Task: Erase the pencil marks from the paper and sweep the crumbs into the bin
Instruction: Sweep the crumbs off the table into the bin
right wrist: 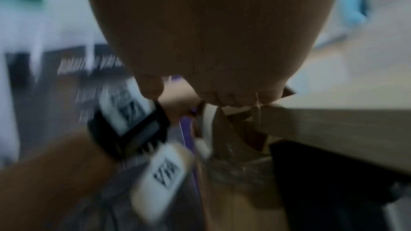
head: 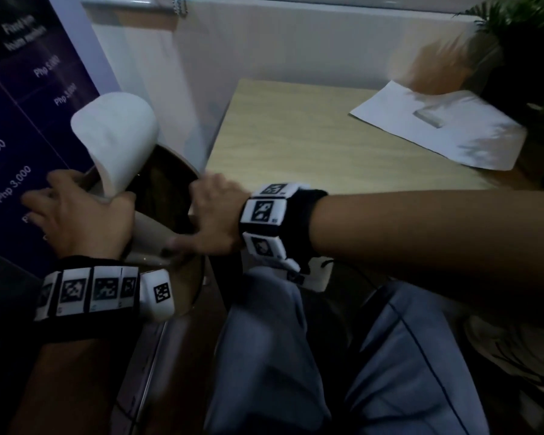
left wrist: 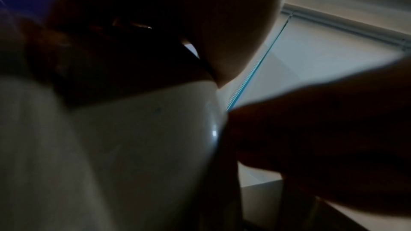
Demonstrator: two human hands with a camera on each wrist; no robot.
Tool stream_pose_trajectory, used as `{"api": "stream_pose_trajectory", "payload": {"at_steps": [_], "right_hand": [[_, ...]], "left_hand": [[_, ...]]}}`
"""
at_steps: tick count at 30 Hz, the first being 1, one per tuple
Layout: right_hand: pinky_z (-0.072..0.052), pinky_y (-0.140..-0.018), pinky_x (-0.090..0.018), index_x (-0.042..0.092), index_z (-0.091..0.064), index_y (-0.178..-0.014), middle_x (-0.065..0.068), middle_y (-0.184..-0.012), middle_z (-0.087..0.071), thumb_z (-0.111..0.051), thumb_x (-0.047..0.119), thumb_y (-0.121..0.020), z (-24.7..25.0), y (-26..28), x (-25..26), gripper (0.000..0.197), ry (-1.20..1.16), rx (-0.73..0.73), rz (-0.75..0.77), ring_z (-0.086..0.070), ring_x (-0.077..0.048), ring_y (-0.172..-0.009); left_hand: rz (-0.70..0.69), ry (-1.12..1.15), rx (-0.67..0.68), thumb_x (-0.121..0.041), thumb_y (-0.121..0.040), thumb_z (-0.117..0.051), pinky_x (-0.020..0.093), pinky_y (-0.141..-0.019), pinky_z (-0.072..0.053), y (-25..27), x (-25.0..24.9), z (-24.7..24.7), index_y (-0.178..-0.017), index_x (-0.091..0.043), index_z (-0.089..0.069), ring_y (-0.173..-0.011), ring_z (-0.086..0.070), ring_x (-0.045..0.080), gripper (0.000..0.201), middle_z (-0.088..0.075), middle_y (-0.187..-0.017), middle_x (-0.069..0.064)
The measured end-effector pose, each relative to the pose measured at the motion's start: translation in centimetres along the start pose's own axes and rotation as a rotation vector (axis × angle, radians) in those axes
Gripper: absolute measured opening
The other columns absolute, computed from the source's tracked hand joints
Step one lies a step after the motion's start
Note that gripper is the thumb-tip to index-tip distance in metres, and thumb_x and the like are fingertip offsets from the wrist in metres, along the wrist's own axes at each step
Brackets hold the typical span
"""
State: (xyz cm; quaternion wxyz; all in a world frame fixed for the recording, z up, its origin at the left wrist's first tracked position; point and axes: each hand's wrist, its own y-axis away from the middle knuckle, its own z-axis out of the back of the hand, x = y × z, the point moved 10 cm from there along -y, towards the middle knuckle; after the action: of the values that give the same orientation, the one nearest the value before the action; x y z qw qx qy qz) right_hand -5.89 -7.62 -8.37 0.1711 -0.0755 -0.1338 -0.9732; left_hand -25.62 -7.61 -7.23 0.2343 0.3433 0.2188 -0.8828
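Left hand point(head: 76, 221) clamps curled paper point(head: 117, 133), right hand point(head: 215, 215) grips bin point(head: 167, 199) rim; poster point(head: 13, 127) reads "Php 3,000".

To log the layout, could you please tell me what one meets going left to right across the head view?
Purple poster, left hand, bin opening, right hand, paper, plant.

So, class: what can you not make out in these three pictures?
- Crumbs: none show; the bin is dark inside in the head view.
- Pencil marks on the curled paper: head view too blurred, left wrist view too dark.
- Right hand fingertips: out of sight at the bin's rim in the head view, smeared in the right wrist view.
- Plant pot: motion blur, head view.
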Motion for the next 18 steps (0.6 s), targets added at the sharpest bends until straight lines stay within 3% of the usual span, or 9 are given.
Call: {"api": "stream_pose_trajectory", "payload": {"at_steps": [3, 5, 8, 10, 13, 15, 18], "right_hand": [[-0.033, -0.105, -0.038, 0.005, -0.037, -0.144, -0.014, -0.148, -0.036, -0.044, 0.069, -0.093, -0.4, 0.1, 3.5, 0.081, 0.005, 0.152, 0.172, -0.035, -0.03, -0.137], [-0.036, -0.101, -0.035, 0.005, -0.043, -0.139, -0.015, -0.144, -0.042, -0.043, 0.067, -0.094, 1.9, -0.8, 2.0, 0.076, -0.039, 0.032, 0.087, -0.042, -0.031, -0.132], [-0.03, -0.113, -0.042, 0.006, -0.032, -0.15, -0.018, -0.157, -0.029, -0.039, 0.073, -0.091, 3.5, -1.6, -1.9, 0.089, 0.008, -0.073, -0.122, -0.032, -0.034, -0.141], [-0.023, -0.114, -0.043, 0.011, -0.029, -0.153, -0.014, -0.161, -0.022, -0.036, 0.075, -0.091, 2.2, -1.4, -0.5, 0.089, 0.025, 0.055, -0.024, -0.025, -0.033, -0.145], [-0.012, -0.118, -0.031, 0.015, -0.021, -0.157, -0.005, -0.166, -0.015, -0.029, 0.061, -0.101, 0.7, 0.8, 2.8, 0.073, -0.086, 0.293, 0.203, -0.015, -0.023, -0.151], [-0.016, -0.116, -0.028, 0.012, -0.028, -0.156, -0.007, -0.164, -0.021, -0.033, 0.056, -0.102, 2.7, 1.6, 1.7, 0.07, -0.131, 0.217, 0.204, -0.022, -0.023, -0.149], [-0.032, -0.113, -0.039, 0.01, -0.042, -0.148, -0.016, -0.155, -0.035, -0.039, 0.054, -0.102, 4.9, 2.3, -3.9, 0.064, 0.103, 0.087, 0.103, -0.037, -0.033, -0.14]], "left_hand": [[-0.004, 0.0, 0.007, -0.034, -0.073, -0.073, 0.051, -0.106, -0.036, -0.2, -0.1, 0.0, -0.127, -0.014, -0.043, -0.134, -0.034, 0.045, 0.065, -0.034, -0.145, 0.024], [-0.008, -0.004, 0.007, -0.035, -0.072, -0.073, 0.051, -0.106, -0.036, -0.1, 0.0, -0.1, -0.126, -0.014, -0.043, -0.133, -0.035, 0.046, 0.065, -0.034, -0.144, 0.024], [-0.001, 0.007, 0.004, -0.036, -0.072, -0.074, 0.051, -0.108, -0.035, 0.1, 0.3, 0.0, -0.128, -0.016, -0.042, -0.134, -0.034, 0.047, 0.067, -0.033, -0.145, 0.023], [-0.001, 0.011, 0.011, -0.037, -0.073, -0.074, 0.052, -0.108, -0.035, 0.0, 0.4, -0.1, -0.128, -0.016, -0.043, -0.134, -0.033, 0.046, 0.067, -0.033, -0.145, 0.023], [0.01, 0.035, 0.02, -0.039, -0.072, -0.074, 0.053, -0.107, -0.038, -0.6, 1.0, -0.4, -0.128, -0.017, -0.043, -0.135, -0.034, 0.043, 0.067, -0.034, -0.144, 0.022], [0.034, 0.065, 0.028, -0.042, -0.071, -0.074, 0.052, -0.108, -0.039, -1.1, 1.9, -0.7, -0.129, -0.02, -0.043, -0.134, -0.037, 0.043, 0.069, -0.034, -0.144, 0.02], [0.069, 0.104, 0.063, -0.041, -0.072, -0.076, 0.049, -0.109, -0.038, -1.8, 3.2, -1.9, -0.131, -0.023, -0.043, -0.131, -0.042, 0.042, 0.07, -0.034, -0.145, 0.018]]}}
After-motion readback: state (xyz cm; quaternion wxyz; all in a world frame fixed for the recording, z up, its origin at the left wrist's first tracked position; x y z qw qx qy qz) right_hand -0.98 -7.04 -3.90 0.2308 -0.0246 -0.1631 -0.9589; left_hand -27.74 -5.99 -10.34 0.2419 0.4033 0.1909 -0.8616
